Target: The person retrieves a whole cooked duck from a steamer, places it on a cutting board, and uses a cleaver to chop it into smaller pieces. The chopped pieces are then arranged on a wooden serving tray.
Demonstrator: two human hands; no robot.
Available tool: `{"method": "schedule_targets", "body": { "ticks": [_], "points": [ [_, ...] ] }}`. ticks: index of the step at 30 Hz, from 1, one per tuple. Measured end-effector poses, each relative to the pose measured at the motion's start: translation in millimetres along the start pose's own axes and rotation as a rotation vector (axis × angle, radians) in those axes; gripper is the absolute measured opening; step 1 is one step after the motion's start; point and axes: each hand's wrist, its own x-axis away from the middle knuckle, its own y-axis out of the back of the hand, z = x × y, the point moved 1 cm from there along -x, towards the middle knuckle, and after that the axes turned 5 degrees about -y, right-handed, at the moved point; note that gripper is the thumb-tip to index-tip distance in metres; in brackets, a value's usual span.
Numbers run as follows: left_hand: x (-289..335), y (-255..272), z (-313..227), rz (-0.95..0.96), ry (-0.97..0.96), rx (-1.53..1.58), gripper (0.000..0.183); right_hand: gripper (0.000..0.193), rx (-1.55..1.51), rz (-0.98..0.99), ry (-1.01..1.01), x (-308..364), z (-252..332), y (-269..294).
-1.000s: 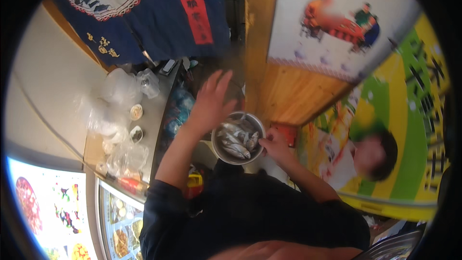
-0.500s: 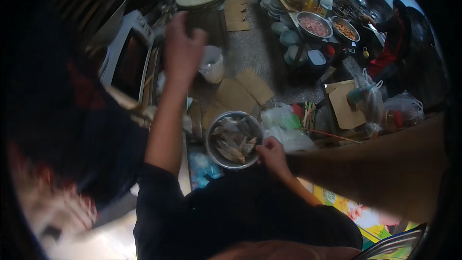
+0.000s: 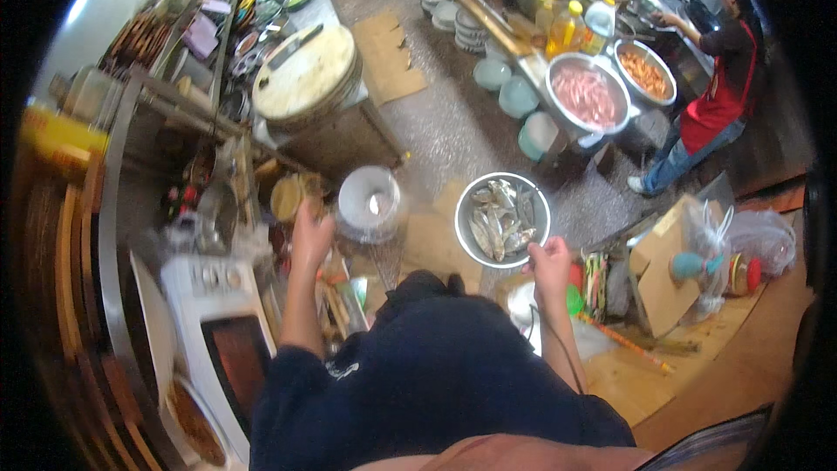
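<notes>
My right hand [image 3: 549, 260] pinches the near right rim of a round metal bowl [image 3: 472, 250], which it holds up above the floor. Several small silvery fish [image 3: 501, 218] lie in the bowl. On the other side, my left hand [image 3: 312, 231] is held out with its fingers loosely apart, and nothing shows in it. Just right of that hand stands a whitish bucket [image 3: 349, 225]. A round tan wooden-looking thing [image 3: 286, 201] is just beyond the left hand; whether they touch is unclear.
A thick round chopping board [image 3: 305, 78] bears a cleaver [image 3: 296, 45] ahead on the left. Far right are bowls of pink meat [image 3: 586, 96] and orange-brown food [image 3: 643, 70]. A person in a red apron [image 3: 715, 96] works there. A white microwave [image 3: 214, 323] stands near left, a cardboard box [image 3: 667, 266] right.
The view has swung, bringing more of the left side into sight. My left hand is lower, beside the bucket. The fish bowl sits further right in view, still in my right hand.
</notes>
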Motion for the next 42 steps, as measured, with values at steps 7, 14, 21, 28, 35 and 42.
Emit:
{"method": "schedule_targets", "body": {
  "ticks": [7,14,21,28,35,42],
  "points": [
    [-135.8,-36.9,26.5,0.025,0.415,0.486,0.064,0.013,-0.001,0.143,-0.039,-246.5,105.1,-168.1],
    [-408.0,-59.9,-135.2,-0.155,0.11,1.027,0.052,0.017,-0.008,0.24,-0.153,-529.6,195.9,-399.1],
    [-669.5,-26.0,-165.1,-0.276,0.141,1.039,0.049,0.029,-0.323,0.257,-0.224,-876.2,247.0,-674.5],
    [-933.8,-50.2,-33.9,-0.686,0.596,1.411,0.049,0.022,-0.447,0.315,-0.179,-1264.4,217.2,-886.4],
    [-1062.5,-72.3,40.7,-0.929,0.64,1.681,0.06,0.028,-0.084,-0.103,-0.065,-1403.9,217.3,-911.1],
    [-1122.4,-78.2,121.0,-1.297,0.642,1.878,0.053,0.033,-0.465,-0.162,-0.109,-1449.4,243.7,-914.6]
  ]
}}
